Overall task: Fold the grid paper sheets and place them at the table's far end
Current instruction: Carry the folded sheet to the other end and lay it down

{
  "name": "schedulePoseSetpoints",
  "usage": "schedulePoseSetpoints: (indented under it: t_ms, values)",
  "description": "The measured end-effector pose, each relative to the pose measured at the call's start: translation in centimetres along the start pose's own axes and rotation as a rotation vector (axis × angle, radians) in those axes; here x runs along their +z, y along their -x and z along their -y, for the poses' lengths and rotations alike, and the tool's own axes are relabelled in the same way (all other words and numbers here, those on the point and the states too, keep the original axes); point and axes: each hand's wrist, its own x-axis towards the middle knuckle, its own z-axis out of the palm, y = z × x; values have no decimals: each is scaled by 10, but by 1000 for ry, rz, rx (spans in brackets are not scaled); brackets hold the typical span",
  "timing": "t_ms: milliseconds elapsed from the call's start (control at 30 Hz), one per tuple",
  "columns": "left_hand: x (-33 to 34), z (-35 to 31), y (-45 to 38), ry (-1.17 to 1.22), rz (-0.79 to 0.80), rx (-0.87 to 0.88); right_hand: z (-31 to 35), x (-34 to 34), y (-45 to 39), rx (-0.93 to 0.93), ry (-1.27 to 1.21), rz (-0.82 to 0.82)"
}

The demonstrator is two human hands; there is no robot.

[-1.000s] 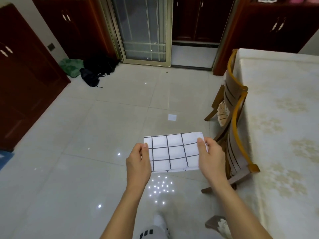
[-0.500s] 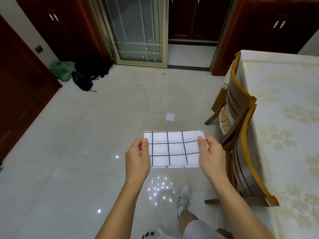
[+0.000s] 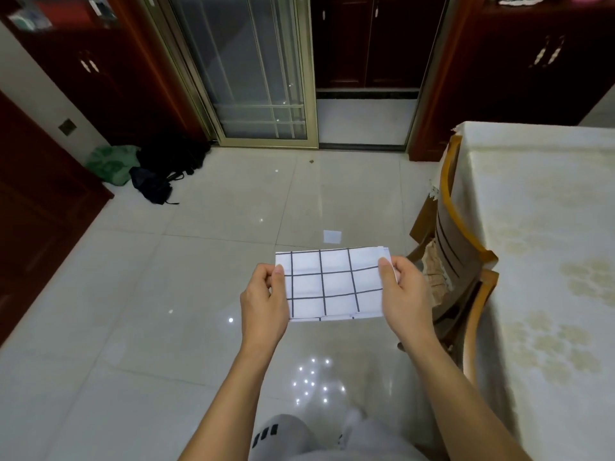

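A folded white sheet of grid paper (image 3: 332, 284) with black lines hangs flat in the air over the tiled floor. My left hand (image 3: 264, 301) pinches its left edge between thumb and fingers. My right hand (image 3: 404, 294) pinches its right edge the same way. The table (image 3: 545, 234), covered in a pale yellow patterned cloth, runs along the right side of the view, its far end near the dark cabinets.
Two wooden chairs (image 3: 456, 247) are tucked against the table's left side. A small white scrap (image 3: 332, 236) lies on the floor ahead. Black and green bags (image 3: 146, 171) sit by the sliding glass door (image 3: 253, 71) at the back left.
I have walked forward alongside the table; the chairs and door have come nearer. Both hands keep the same pinch on the folded sheet.
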Motion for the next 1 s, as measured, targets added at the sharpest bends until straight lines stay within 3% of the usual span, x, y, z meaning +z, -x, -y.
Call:
schedulePoseSetpoints:
  t_ms: [467,1000]
  values:
    - [39,-1,-129,28,-14,-62,13,53,-124,38,22,27]
    - [67,-43,-369,46,167,91,72,146,-294,61,41,-201]
